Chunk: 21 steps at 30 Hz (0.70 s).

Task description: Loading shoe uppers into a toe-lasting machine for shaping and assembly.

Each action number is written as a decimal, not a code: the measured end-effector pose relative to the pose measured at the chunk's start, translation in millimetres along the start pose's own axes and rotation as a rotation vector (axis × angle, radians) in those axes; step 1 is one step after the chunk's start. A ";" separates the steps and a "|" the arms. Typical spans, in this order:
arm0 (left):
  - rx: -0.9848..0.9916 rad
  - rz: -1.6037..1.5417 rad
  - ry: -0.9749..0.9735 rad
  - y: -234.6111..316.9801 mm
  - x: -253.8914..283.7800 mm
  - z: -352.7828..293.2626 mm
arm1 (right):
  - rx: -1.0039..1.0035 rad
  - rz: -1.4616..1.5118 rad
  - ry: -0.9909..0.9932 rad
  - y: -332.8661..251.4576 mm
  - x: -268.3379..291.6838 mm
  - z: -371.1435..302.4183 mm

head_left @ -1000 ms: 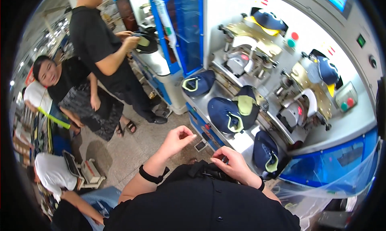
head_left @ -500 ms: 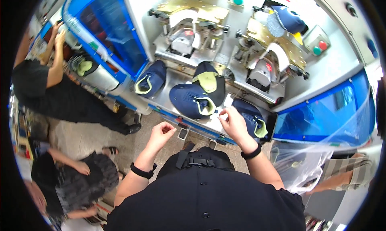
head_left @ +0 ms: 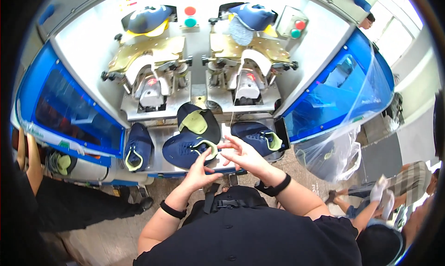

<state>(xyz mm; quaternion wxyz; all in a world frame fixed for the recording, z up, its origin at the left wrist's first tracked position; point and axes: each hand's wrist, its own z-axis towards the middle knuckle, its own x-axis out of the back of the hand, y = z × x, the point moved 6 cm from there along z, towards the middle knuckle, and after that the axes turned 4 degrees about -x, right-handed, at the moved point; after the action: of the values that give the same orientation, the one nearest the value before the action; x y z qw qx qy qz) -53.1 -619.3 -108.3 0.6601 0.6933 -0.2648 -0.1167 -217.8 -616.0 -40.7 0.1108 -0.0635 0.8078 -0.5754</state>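
My left hand is open, thumb and fingers apart, at the near side of a navy lace-up shoe with light green lining. Its fingertips overlap the shoe's heel end in the picture; contact is unclear. My right hand hovers just to the right, fingers spread, with nothing visible in it. Behind that shoe lies a dark shoe upper with a light green inside. Another navy shoe rests at the left end of the metal ledge, and one more navy shoe at the right end.
Behind the ledge is a machine with a left pressing station and a right one. Navy and yellow shoe pieces hang above. Blue doors flank it, the right door draped with a clear plastic bag. Other people are at both sides.
The view has turned, bringing the machine squarely ahead. Both hands have opened from pinched fingers and come closer together beside the middle shoe.
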 end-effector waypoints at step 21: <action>-0.029 -0.129 0.057 34.1 -8.8 53.4 | 0.662 -0.859 0.894 -98.2 146.1 -46.9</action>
<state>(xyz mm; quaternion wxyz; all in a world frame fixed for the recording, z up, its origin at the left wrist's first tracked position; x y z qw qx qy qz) -95.0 -659.9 -82.1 0.6684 0.7022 -0.1991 -0.1430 -373.4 -639.0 51.2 -0.4557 -0.0973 0.4618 -0.7547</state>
